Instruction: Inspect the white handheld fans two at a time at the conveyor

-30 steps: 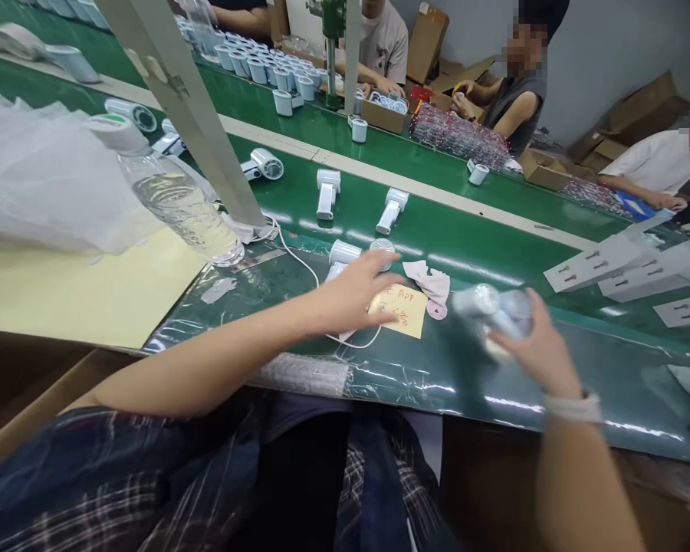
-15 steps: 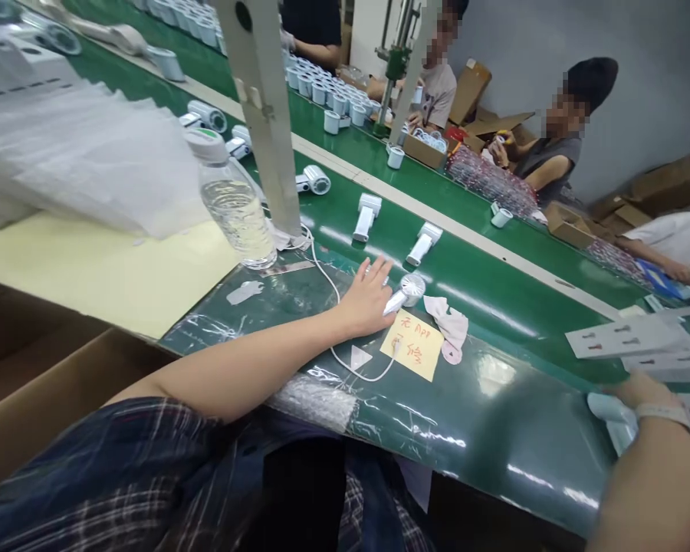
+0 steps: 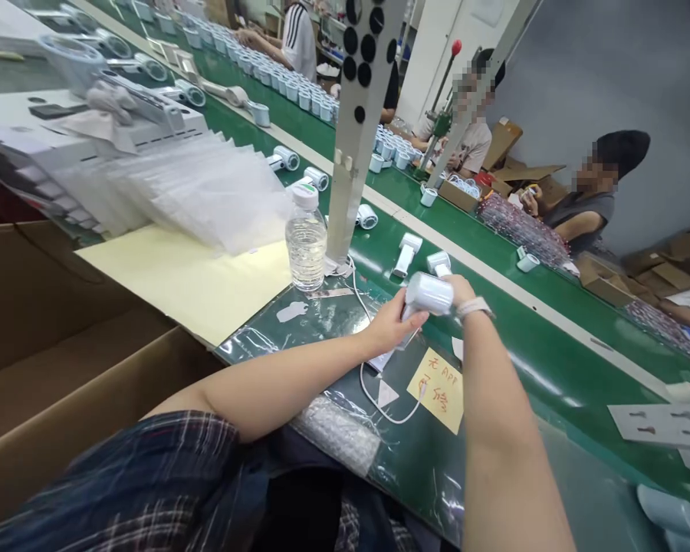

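My left hand (image 3: 392, 325) is closed around a pale handheld fan (image 3: 430, 294), its round head pointing right above the bench. My right hand (image 3: 461, 289) is just behind that head, partly covered by it. Its fingers close on the handle end of a second handheld fan (image 3: 438, 262) at the belt's near edge; the fingertips are hidden. Another handheld fan (image 3: 407, 254) lies on the green belt just beyond. Below my left hand are a white cable (image 3: 373, 402) and a yellow note (image 3: 440, 389) with red handwriting.
A water bottle (image 3: 307, 244) stands by a metal post (image 3: 356, 146). Left of it, plastic bags (image 3: 207, 188) lie on yellow sheet (image 3: 207, 280). Across the green belt (image 3: 552, 330), people work beside rows of pale cups (image 3: 290, 88). A light-blue part (image 3: 670, 512) lies lower right.
My right hand has come from the far right to beside my left hand. My left hand has lifted a fan off the bench. The second fan has turned and shifted left. The view has swung left.
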Demonstrator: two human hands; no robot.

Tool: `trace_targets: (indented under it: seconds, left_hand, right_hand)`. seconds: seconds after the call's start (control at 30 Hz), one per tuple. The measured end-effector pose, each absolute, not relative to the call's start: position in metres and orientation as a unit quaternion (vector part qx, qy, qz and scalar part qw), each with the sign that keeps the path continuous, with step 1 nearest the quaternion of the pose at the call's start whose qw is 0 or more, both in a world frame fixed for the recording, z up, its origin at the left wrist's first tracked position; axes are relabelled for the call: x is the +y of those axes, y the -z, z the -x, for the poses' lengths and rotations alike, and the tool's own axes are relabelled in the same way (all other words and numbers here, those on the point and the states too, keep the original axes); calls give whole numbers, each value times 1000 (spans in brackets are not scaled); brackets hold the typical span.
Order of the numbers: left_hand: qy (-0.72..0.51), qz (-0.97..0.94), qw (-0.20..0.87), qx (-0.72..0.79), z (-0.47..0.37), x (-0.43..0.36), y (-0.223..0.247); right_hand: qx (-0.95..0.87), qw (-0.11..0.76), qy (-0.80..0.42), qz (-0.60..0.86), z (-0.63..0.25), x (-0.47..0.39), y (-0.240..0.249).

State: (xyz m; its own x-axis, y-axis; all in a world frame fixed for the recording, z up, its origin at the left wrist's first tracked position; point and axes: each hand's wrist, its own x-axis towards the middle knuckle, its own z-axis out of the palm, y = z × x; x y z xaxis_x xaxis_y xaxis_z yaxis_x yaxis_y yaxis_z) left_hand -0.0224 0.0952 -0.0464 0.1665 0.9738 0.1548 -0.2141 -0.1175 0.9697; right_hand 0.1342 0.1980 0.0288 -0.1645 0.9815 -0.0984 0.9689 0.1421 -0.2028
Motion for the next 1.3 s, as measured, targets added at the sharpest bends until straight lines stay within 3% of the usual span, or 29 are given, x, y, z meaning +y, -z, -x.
trace_targets:
  seconds: [0.13, 0.23, 0.33, 0.4, 0.5, 0.6, 0.67, 0.73, 0.83, 0.9, 1.3]
  left_hand:
    - [-543, -257, 761, 246, 15, 109, 48]
    - [-522, -181, 810, 197, 19, 114, 48]
    - [-518, -163, 820, 179, 25, 114, 48]
    - [-529, -166, 812, 183, 26, 113, 47]
    - [-531, -189, 803, 194, 26, 110, 45]
    - [-521, -214, 802, 198, 25, 106, 43]
    - [-518, -226, 801, 195, 26, 105, 42]
    - [-517, -243, 799, 191, 27, 105, 43]
    - [-521, -279, 785, 188, 26, 104, 45]
    - [-526, -300, 773, 188, 24, 102, 45]
    - [-570, -326, 721, 222, 9, 81, 40]
  right_hand:
    - [-778, 52, -163, 605, -138, 157, -46]
    - [-808, 158, -166, 542, -143, 100, -42]
    - [-795, 187, -231, 529, -151, 48, -30]
    - [-743, 151, -227, 611, -156, 26, -20]
    - [-684, 3, -106, 721, -149, 8, 5]
    - [-743, -60, -48, 665, -124, -4, 32]
    - [-786, -10, -98, 611, -109, -9, 43]
    - [-779, 80, -228, 579, -104, -12, 47]
    - [-667, 245, -464, 529, -112, -9, 46]
    - [-583, 326, -542, 509, -119, -5, 44]
    - [-438, 490, -556, 510, -94, -23, 45]
